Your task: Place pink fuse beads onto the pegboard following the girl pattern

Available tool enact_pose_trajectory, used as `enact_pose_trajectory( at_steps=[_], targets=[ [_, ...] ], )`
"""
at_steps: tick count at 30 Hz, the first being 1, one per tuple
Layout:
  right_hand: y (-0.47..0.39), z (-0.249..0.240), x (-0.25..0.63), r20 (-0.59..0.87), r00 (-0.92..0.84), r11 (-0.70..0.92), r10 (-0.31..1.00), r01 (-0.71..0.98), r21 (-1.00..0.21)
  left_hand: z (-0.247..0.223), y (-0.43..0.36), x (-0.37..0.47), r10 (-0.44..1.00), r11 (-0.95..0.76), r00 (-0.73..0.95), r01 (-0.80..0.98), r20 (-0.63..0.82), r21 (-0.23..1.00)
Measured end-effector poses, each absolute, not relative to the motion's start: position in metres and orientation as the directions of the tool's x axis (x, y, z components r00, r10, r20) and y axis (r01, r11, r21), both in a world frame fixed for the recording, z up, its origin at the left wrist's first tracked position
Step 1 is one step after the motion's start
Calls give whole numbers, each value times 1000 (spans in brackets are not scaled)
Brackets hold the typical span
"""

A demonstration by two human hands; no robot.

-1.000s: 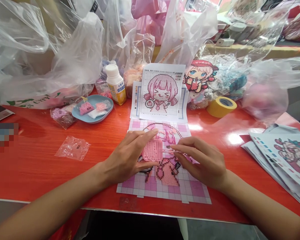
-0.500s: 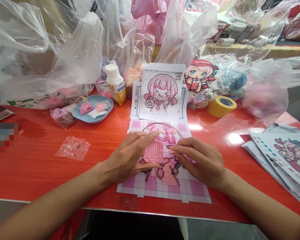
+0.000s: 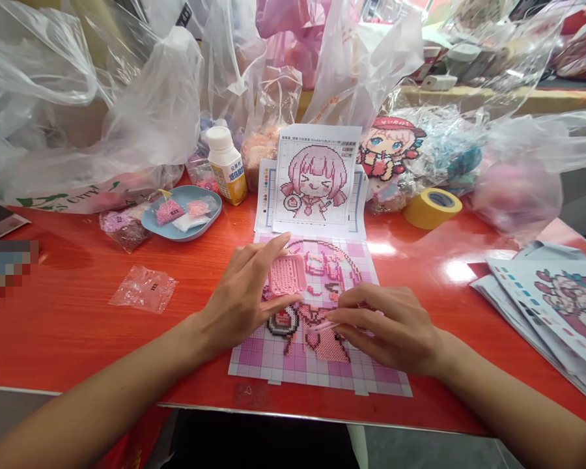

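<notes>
My left hand point(image 3: 239, 290) grips a small pink bead tray point(image 3: 287, 275) between thumb and fingers, tilted over the upper left of the pegboard point(image 3: 248, 359). Beads line the ridged floor of the tray. In my right hand point(image 3: 388, 326) is a slim pale pink pair of tweezers point(image 3: 321, 327), pinched between thumb and fingertips, its tip over the pink bead collar. On the pink-and-white checked board a bead figure point(image 3: 329, 345) is laid out, partly hidden by both hands. Behind it leans a printed chart point(image 3: 317, 176) of a pink-haired character.
A blue plate point(image 3: 208, 229) with bead bags and a white-capped bottle point(image 3: 224, 166) stand back left. An opened clear bag point(image 3: 144, 288) lies left. Yellow tape point(image 3: 432, 208) sits back right, with printed sheets point(image 3: 547, 312) at the right edge. Plastic bags point(image 3: 161, 98) crowd the back.
The tray has moved up and left with my left hand, away from the tweezers. My right hand has shifted lower, bringing the tweezers' tip down over the figure's collar.
</notes>
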State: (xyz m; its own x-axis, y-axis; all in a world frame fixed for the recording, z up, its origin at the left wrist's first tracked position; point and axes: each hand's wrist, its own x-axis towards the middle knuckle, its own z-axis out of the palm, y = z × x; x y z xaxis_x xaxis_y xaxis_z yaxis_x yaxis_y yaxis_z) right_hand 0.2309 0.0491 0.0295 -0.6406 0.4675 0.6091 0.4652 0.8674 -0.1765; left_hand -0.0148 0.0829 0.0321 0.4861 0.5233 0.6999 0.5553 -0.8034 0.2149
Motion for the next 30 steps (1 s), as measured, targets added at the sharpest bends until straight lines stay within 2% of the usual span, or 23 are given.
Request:
enact_pose_trajectory(
  at_steps=[10, 30],
  targets=[
    [49, 31, 230, 457, -776, 900, 435, 354, -255, 31, 82, -14, 538, -802, 490, 549, 686, 236],
    [49, 26, 231, 453, -778, 900, 435, 360, -246, 30, 82, -15, 531, -808, 497, 540, 686, 235]
  ],
)
